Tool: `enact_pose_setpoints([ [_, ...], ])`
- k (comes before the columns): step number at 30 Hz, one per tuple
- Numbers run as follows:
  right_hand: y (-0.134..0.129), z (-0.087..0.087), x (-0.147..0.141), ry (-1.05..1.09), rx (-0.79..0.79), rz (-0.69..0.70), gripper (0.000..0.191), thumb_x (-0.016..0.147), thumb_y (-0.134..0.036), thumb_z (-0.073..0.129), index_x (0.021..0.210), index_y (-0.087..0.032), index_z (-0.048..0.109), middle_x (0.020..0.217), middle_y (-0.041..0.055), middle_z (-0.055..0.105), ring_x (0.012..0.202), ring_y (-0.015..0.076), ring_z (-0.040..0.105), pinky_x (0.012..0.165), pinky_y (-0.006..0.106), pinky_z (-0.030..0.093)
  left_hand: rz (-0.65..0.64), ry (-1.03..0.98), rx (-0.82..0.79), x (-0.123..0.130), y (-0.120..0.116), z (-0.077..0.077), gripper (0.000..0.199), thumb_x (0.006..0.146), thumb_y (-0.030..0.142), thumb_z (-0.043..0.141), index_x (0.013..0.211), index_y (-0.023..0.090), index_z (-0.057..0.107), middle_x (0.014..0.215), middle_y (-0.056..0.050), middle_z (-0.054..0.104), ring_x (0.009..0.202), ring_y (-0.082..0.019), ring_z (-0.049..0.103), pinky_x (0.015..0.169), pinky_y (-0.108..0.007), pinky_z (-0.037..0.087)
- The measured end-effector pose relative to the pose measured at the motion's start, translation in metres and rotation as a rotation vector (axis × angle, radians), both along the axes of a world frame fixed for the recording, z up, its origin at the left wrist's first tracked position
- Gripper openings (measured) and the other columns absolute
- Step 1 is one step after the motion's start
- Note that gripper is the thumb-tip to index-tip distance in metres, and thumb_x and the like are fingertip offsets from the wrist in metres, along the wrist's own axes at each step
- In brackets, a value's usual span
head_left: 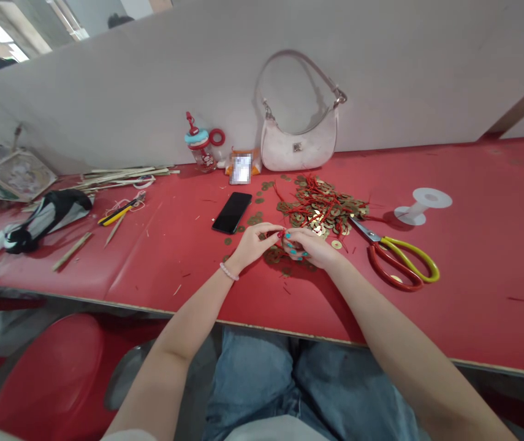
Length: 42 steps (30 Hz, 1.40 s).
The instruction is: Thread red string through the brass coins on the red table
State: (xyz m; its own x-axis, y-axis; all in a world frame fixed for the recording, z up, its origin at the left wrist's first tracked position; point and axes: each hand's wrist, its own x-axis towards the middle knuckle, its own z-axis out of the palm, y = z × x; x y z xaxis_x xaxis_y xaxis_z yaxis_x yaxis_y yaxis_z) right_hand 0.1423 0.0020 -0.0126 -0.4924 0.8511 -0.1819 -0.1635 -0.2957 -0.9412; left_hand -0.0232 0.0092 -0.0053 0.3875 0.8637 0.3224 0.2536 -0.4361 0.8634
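My left hand and my right hand meet at the middle of the red table, fingertips together. Both are closed in a pinch; what they hold is too small and hidden to name, though a bit of red shows between them. Just beyond my right hand lies a heap of brass-coloured coins with red cords tangled among them. More loose coins lie beneath and around my hands. Scissors with one red and one yellow handle rest to the right of the heap.
Behind my left hand lies a black phone. A white handbag, a cup and a small packet stand along the wall. At right is a white spool; at left are a yellow cutter, thin sticks and a black-and-white pouch.
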Motion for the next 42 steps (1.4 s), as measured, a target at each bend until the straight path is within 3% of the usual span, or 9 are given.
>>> enact_pose_setpoints([
  [3, 0.001, -0.001, 0.0, -0.034, 0.03, 0.005, 0.014, 0.068, -0.027, 0.053, 0.061, -0.016, 0.046, 0.052, -0.0048, 0.04, 0.041, 0.0036, 0.027, 0.038, 0.019, 0.017, 0.007, -0.021, -0.008, 0.0, 0.0, -0.001, 0.019, 0.077, 0.025, 0.057, 0.089, 0.015, 0.066, 0.093, -0.008, 0.068, 0.086, -0.016, 0.062, 0.081, -0.03, 0.048],
  [6, 0.001, 0.002, 0.0, -0.109, 0.132, -0.079, 0.015, 0.069, -0.029, 0.05, 0.061, -0.017, 0.047, 0.052, -0.005, 0.039, 0.042, 0.0051, 0.03, 0.04, 0.02, 0.021, 0.038, -0.055, -0.018, 0.0, 0.001, -0.003, 0.019, 0.076, 0.023, 0.057, 0.091, 0.015, 0.065, 0.093, -0.008, 0.068, 0.086, -0.015, 0.062, 0.081, -0.029, 0.048],
  [9, 0.002, 0.008, 0.002, -0.285, 0.39, -0.228, 0.021, 0.074, -0.029, 0.045, 0.057, -0.018, 0.046, 0.05, -0.004, 0.039, 0.047, 0.0078, 0.035, 0.047, 0.022, 0.028, 0.09, -0.027, -0.004, 0.0, 0.002, -0.005, 0.02, 0.075, 0.02, 0.056, 0.093, 0.015, 0.063, 0.093, -0.007, 0.068, 0.084, -0.014, 0.062, 0.079, -0.028, 0.048],
  [12, 0.003, 0.011, 0.003, -0.497, 0.66, -0.382, 0.017, 0.075, -0.026, 0.045, 0.063, -0.017, 0.054, 0.061, 0.0003, 0.05, 0.059, 0.0116, 0.044, 0.057, 0.025, 0.034, 0.128, 0.06, 0.037, 0.001, 0.001, -0.004, 0.017, 0.077, 0.022, 0.054, 0.088, 0.015, 0.064, 0.089, -0.007, 0.068, 0.082, -0.014, 0.061, 0.077, -0.028, 0.048],
  [15, 0.003, 0.011, 0.004, -0.559, 0.802, -0.437, 0.016, 0.076, -0.024, 0.044, 0.071, -0.017, 0.059, 0.072, 0.0044, 0.057, 0.067, 0.0149, 0.05, 0.063, 0.027, 0.037, 0.125, 0.093, 0.033, 0.001, 0.0, -0.002, 0.016, 0.078, 0.023, 0.052, 0.086, 0.015, 0.064, 0.086, -0.006, 0.068, 0.077, -0.014, 0.061, 0.073, -0.027, 0.048],
  [23, 0.001, 0.012, 0.005, -0.622, 0.716, -0.364, 0.019, 0.074, -0.022, 0.042, 0.057, -0.017, 0.048, 0.054, -0.001, 0.044, 0.052, 0.0102, 0.038, 0.051, 0.023, 0.028, 0.031, -0.011, -0.087, 0.001, 0.001, -0.001, 0.016, 0.075, 0.026, 0.057, 0.083, 0.013, 0.063, 0.084, -0.006, 0.067, 0.076, -0.013, 0.06, 0.072, -0.026, 0.048],
  [29, 0.001, 0.008, 0.005, -0.641, 0.75, -0.276, 0.02, 0.074, -0.02, 0.039, 0.054, -0.018, 0.036, 0.051, -0.0036, 0.033, 0.051, 0.0087, 0.032, 0.05, 0.023, 0.024, 0.055, -0.181, -0.163, 0.001, 0.003, -0.004, 0.017, 0.072, 0.025, 0.06, 0.084, 0.013, 0.062, 0.085, -0.006, 0.066, 0.076, -0.011, 0.06, 0.072, -0.025, 0.049],
  [35, -0.004, 0.012, 0.0, -0.641, 0.821, -0.151, 0.019, 0.076, -0.019, 0.037, 0.057, -0.018, 0.034, 0.052, -0.0043, 0.034, 0.051, 0.0083, 0.033, 0.051, 0.022, 0.026, 0.069, -0.239, -0.184, 0.001, 0.004, -0.007, 0.019, 0.071, 0.026, 0.062, 0.086, 0.014, 0.062, 0.088, -0.006, 0.066, 0.081, -0.012, 0.061, 0.076, -0.026, 0.049],
  [42, -0.005, 0.012, -0.001, -0.653, 0.834, -0.122, 0.021, 0.079, -0.019, 0.036, 0.058, -0.019, 0.032, 0.052, -0.0049, 0.033, 0.05, 0.0082, 0.033, 0.051, 0.021, 0.026, 0.06, -0.26, -0.252, 0.001, 0.003, -0.005, 0.025, 0.068, 0.029, 0.065, 0.087, 0.013, 0.064, 0.092, -0.008, 0.068, 0.084, -0.015, 0.062, 0.08, -0.03, 0.049],
])
